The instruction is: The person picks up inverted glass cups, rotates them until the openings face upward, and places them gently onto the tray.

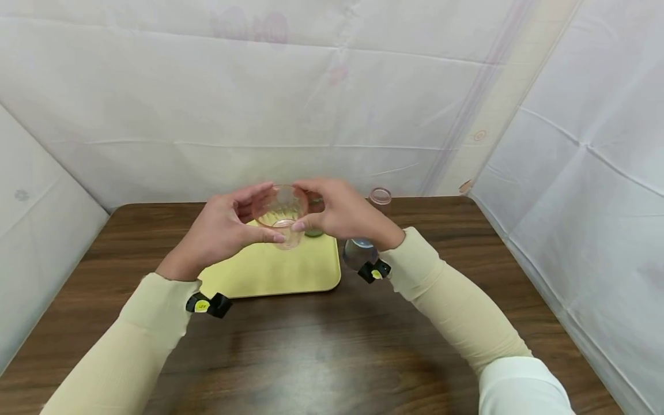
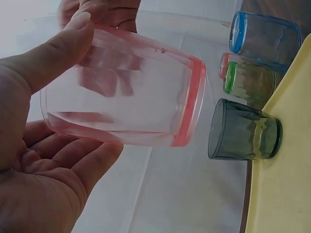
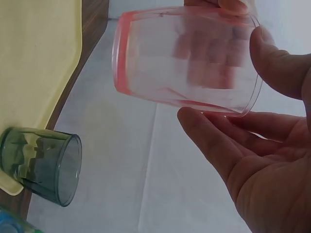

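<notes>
Clear pink-rimmed plastic cup (image 1: 282,216) held aloft between both hands, left hand (image 1: 223,230) at nine o'clock, right hand (image 1: 344,216) at three o'clock, fingers curled round it, above pale yellow tray (image 1: 270,274) on dark wooden counter (image 1: 332,346), grey tumbler (image 2: 243,131) on tray.

a clear pink cup (image 2: 131,97) lies on its side in mid-air, its pink-rimmed mouth turned to the right. the left hand (image 2: 39,160) holds it from the left, thumb (image 2: 53,58) pressed on its upper wall and fingers (image 2: 82,160) curved under it. fingers of the right hand (image 2: 104,12) show above and through the cup. to the right, a grey cup (image 2: 243,131) stands at the edge of a yellow tray (image 2: 286,194). a green cup (image 2: 250,82), a blue cup (image 2: 267,36) and part of another pink one (image 2: 224,65) are beyond it.
</notes>
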